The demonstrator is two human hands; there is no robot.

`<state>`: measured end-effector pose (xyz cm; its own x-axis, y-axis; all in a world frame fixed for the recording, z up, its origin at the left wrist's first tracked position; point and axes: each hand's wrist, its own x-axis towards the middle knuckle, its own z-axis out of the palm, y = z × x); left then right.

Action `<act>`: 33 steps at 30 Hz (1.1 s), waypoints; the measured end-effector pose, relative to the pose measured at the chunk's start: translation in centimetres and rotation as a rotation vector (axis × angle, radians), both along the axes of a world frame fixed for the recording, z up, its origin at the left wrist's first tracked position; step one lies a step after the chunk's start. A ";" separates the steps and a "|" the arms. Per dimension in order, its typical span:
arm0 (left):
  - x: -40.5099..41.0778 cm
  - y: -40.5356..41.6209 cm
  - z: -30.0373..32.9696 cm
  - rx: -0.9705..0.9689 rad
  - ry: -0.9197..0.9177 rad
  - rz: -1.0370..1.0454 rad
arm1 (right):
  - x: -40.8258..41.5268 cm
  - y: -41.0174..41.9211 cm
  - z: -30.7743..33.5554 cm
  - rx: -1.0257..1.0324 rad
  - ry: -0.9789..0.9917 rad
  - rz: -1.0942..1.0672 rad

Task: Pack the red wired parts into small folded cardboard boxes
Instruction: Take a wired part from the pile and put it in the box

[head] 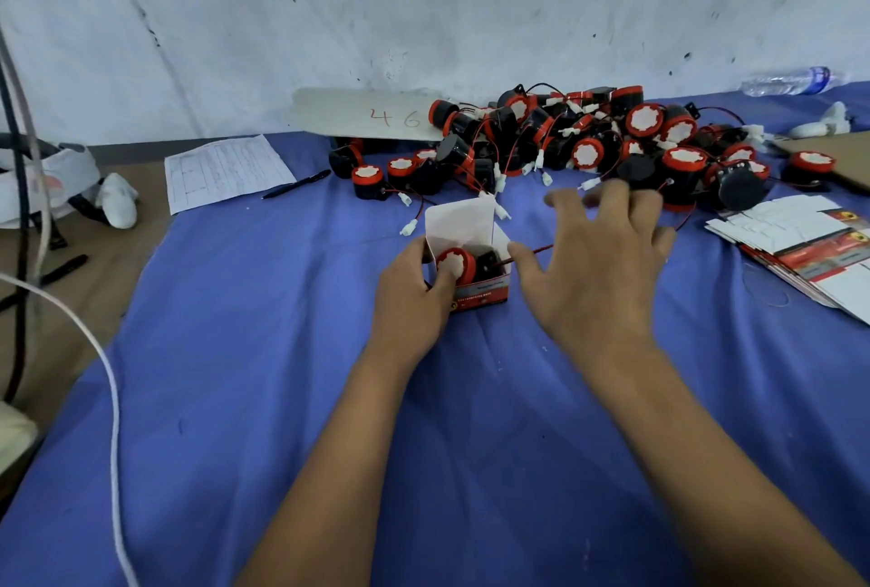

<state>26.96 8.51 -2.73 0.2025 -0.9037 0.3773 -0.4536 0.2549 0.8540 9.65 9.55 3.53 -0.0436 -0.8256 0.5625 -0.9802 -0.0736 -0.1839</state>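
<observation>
A small cardboard box (463, 221) with a red printed front stands open on the blue cloth, its white lid flap raised. Inside lies a red-and-black wired part (459, 262). My left hand (409, 292) grips the box's left side, thumb pressing on the part. My right hand (598, 257) hovers just right of the box with fingers spread; a thin red wire runs from the box under its thumb. A heap of several red wired parts (584, 144) lies behind.
Flat unfolded boxes (800, 247) are stacked at the right. A paper form (226, 172) and a black pen (296, 184) lie at the left, a cardboard piece marked 46 (367, 113) behind. A water bottle (791, 80) lies by the wall. Cables hang at the left.
</observation>
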 end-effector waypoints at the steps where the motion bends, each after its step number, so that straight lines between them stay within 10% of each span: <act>1: 0.0 0.0 0.0 -0.006 -0.003 0.007 | -0.4 -0.3 0.2 0.143 0.005 -0.015; 33: -0.6 -0.9 -0.3 0.168 -0.042 -0.014 | 6.1 -4.8 3.4 0.484 0.365 0.393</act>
<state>26.39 7.60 -3.05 0.1762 -0.9575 0.2285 -0.4873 0.1169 0.8654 15.79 4.75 6.95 0.4284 -0.9021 0.0522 -0.9033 -0.4262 0.0490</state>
